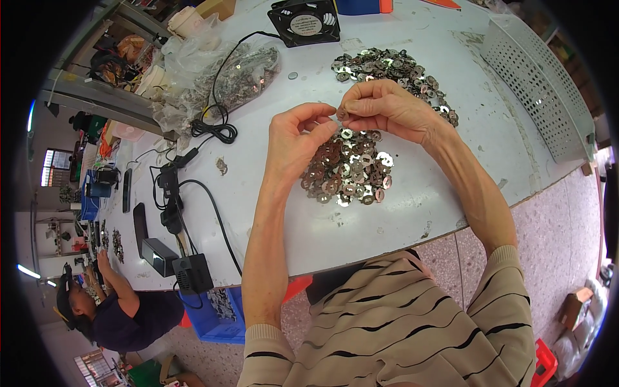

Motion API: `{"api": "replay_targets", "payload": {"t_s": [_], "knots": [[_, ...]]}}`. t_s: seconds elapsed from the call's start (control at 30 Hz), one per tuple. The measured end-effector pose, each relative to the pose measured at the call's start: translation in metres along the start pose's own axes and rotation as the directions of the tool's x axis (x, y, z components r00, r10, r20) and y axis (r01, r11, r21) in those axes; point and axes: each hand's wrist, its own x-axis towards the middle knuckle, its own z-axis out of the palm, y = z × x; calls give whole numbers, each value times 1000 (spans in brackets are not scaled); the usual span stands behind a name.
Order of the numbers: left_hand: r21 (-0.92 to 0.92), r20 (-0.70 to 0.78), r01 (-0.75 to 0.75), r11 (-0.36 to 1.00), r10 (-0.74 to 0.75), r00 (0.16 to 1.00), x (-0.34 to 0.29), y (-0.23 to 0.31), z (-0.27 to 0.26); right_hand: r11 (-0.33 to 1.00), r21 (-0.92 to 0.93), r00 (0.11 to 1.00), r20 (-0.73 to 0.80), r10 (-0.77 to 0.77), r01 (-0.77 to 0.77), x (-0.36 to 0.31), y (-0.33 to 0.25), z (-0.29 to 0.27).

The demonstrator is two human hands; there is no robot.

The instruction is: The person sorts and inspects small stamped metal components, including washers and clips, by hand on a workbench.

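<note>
Over the table my two hands meet at the fingertips. My right hand point(393, 111) pinches a small round metal piece point(342, 114) between thumb and forefinger. My left hand point(298, 137) has its thumb and forefinger curled in close to that piece; what lies at their tips is too small to make out. Right below them spreads a pile of small slotted metal discs point(351, 169), some shiny, some brownish. Beyond my right hand lies a second pile of similar discs point(387, 68).
A white perforated basket point(538, 84) stands at the right. Clear bags of metal parts point(242, 80) lie back left, near a black fan point(305, 24). Black cables and adapters point(171, 193) run along the left. A co-worker point(122, 309) sits further left, above a blue crate point(219, 326).
</note>
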Motion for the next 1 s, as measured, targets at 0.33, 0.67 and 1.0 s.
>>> {"api": "replay_targets", "payload": {"t_s": [0.33, 0.67, 1.0], "knots": [[1, -14, -3, 1000, 3, 1000, -1, -2, 1, 999, -39, 1000, 5, -13, 14, 1, 2, 6], [-101, 52, 38, 994, -32, 998, -2, -1, 3, 999, 1, 993, -109, 36, -37, 1, 6, 6], [-116, 30, 18, 993, -15, 999, -2, 1, 0, 922, -309, 963, -59, -262, 232, -1, 5, 14]]}}
